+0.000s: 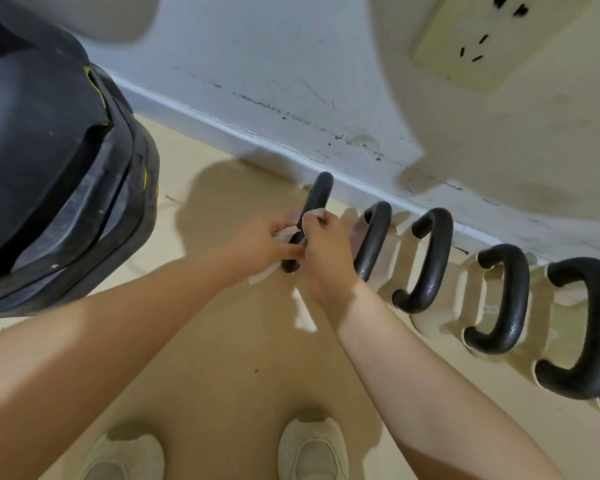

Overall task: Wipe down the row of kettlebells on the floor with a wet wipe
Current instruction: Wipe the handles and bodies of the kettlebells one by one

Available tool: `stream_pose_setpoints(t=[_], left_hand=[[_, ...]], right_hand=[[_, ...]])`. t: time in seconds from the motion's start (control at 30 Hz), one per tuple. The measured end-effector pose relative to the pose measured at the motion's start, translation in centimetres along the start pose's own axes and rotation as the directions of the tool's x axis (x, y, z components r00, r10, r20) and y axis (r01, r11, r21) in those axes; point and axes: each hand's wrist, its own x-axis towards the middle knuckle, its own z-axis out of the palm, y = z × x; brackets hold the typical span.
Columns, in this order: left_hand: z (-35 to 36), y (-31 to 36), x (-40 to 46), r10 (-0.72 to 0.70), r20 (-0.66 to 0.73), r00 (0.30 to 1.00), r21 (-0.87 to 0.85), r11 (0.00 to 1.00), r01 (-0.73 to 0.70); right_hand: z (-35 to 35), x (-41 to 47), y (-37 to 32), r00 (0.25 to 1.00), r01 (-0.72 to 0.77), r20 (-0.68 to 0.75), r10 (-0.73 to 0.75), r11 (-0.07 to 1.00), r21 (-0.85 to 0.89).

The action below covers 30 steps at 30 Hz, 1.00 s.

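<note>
Head view: both hands work the first kettlebell handle (314, 202), leftmost of the row along the wall, centre frame. Left hand (260, 245) and right hand (321, 244) each pinch the white wipe (311, 216), which is wrapped round the black handle between them. Part of the wipe pokes out above the right fingers; another bit hangs below the left hand, though the blur makes its edge hard to trace. Kettlebell body is mostly hidden under the hands.

To do this step well: keep the wipe snug round the bar, slide along the full arc, then down both legs to the body. Four more handles (430, 258) run toward lower right, apparently untouched. Black equipment (49, 161) sits upper left.
</note>
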Motion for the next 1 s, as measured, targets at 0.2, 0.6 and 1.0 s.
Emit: stream_pose_setpoints(t=[0.2, 0.6, 1.0], left_hand=[[-0.2, 0.2, -0.6, 0.025, 0.053, 0.998, 0.091, 0.995, -0.03], [0.0, -1.3, 0.3, 0.03, 0.007, 1.0, 0.187, 0.982, -0.031], [0.0, -1.9, 0.5, 0.046, 0.026, 0.999, 0.161, 0.986, -0.05]], right_hand=[[0.8, 3.0, -1.3, 0.918, 0.369, 0.037, -0.394, 0.82, -0.436], [-2.6, 5.7, -4.2, 0.641, 0.721, 0.703, -0.309, -0.072, -0.689], [-2.8, 5.7, -2.4, 0.445, 0.782, 0.819, -0.362, -0.289, -0.553]])
